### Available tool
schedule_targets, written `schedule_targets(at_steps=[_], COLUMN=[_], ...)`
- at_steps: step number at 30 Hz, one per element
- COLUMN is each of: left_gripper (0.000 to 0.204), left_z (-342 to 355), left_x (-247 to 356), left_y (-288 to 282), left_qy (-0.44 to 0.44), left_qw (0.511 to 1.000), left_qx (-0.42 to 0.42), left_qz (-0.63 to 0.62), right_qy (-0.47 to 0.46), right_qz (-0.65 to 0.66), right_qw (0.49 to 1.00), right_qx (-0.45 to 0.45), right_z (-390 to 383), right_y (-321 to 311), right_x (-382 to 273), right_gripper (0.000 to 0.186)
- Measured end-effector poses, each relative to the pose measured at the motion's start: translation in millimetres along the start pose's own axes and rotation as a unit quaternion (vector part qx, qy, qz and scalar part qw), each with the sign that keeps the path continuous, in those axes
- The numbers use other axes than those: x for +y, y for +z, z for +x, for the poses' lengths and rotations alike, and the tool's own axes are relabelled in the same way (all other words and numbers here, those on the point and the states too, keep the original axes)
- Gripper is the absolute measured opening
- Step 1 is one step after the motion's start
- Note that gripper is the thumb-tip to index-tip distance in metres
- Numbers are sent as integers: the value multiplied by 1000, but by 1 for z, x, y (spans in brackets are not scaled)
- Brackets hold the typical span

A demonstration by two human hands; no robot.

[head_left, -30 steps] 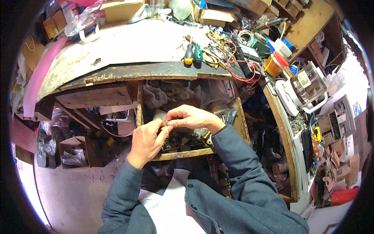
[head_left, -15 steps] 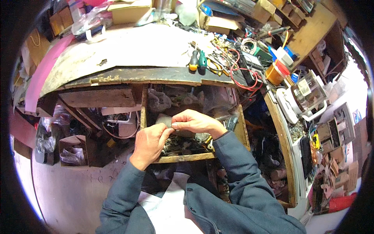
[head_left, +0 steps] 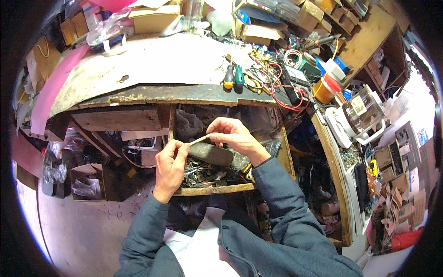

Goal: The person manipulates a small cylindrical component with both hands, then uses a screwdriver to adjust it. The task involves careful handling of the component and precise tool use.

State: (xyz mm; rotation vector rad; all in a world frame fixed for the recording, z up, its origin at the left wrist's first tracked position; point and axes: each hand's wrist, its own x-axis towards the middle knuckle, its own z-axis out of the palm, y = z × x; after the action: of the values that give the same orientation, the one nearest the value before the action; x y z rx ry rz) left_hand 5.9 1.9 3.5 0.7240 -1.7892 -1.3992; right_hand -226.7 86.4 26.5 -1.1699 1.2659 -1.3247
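Observation:
Over an open wooden drawer (head_left: 217, 188), my left hand (head_left: 170, 165) and my right hand (head_left: 237, 138) hold a short, thin, light-coloured stick-like piece (head_left: 199, 140) between them. Thumb and fingertips of each hand pinch one end of it; its exact kind is too small to make out. Just below lies a grey oblong block (head_left: 211, 154) with rounded ends, resting on a heap of small metal parts (head_left: 207, 175) in the drawer. Clear and greyish plastic bags (head_left: 189, 122) fill the drawer's back.
The bench top (head_left: 161, 57) lies beyond the drawer. On it are a yellow-black screwdriver (head_left: 229, 77), a green screwdriver (head_left: 238, 78), red cables (head_left: 279, 87) and an orange jar (head_left: 326, 88). A coffee-maker-like jug (head_left: 362, 111) stands right. A cardboard box (head_left: 87, 182) sits lower left.
My hands have drawn apart, and the thin piece now shows between them. My right hand has risen slightly, and the grey block and metal parts are more exposed.

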Motion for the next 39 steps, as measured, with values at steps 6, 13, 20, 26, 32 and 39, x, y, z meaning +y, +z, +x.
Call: schedule_targets(at_steps=[6, 13, 20, 26, 32, 39], left_gripper=[13, 12, 16, 18, 22, 20], left_z=[0, 1, 3, 2, 1, -1], left_x=[-1, -5, -3, 4, 1, -4], left_y=[0, 0, 1, 1, -1, 4], left_qy=[17, 48, 70, 73, 89, 134], left_qw=[1000, 998, 996, 995, 991, 983], left_qx=[-21, -32, -36, -43, -45, -43], left_qz=[-16, 2, 39, 60, 89, 122], right_qy=[20, 31, 46, 64, 65, 91], right_qz=[-41, -98, -113, -98, -83, -89], right_qw=[999, 995, 992, 993, 994, 990], right_qx=[17, 18, 22, 7, -35, -58], right_z=[2, 5, 4, 6, 2, -2], right_y=[-1, 2, -1, -6, -4, -14], right_x=[4, 8, 13, 15, 12, 17], right_gripper=[13, 27, 37, 29, 23, 24])
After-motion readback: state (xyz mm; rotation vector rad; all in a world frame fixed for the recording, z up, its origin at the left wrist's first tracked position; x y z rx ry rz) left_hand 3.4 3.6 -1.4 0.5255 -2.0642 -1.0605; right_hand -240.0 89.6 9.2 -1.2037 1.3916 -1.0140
